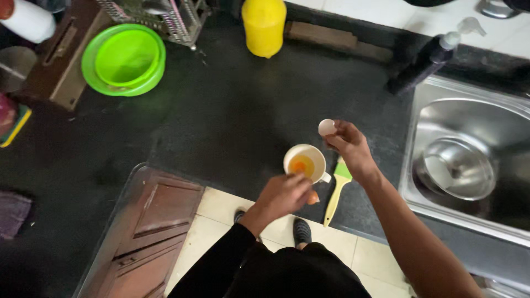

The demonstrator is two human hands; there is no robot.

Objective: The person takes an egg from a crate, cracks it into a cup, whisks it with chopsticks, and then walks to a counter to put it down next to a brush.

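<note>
At the far left edge a flat red and yellow thing [12, 122] pokes into view, and beside it a glossy lime-green plastic bowl [123, 59], round with a broad rim, sits on a brown wooden block at the back of the matte black stone counter [221, 116]. A wire dish rack [165, 19] of thin metal rods stands just behind the bowl, and further along a smooth yellow plastic container [264, 26] with rounded corners rests on the dark surface. Below the counter edge a panelled brown wooden cabinet door [160, 221] shows, with pale floor tiles next to it. The left hand [284, 194], coming out of a black sleeve, is curled closed around a brownish piece of eggshell [313, 197], its fingertips close against the rim of a small white cup [305, 163]; the cup is ceramic-looking, round, with a short handle, and holds a shiny orange yolk [301, 165] in clear liquid near the counter's front edge. Just above and right of the cup, the right hand [349, 148] pinches a pale, rounded half of eggshell [326, 127] between its fingertips, the rest of the fingers loosely bent. Under that wrist lies a spatula [338, 190] with a flat green blade and a yellowish handle. A dark pump bottle [428, 58] leans near the brushed stainless steel sink [469, 110], inside which sits a round metal bowl [458, 168].
</note>
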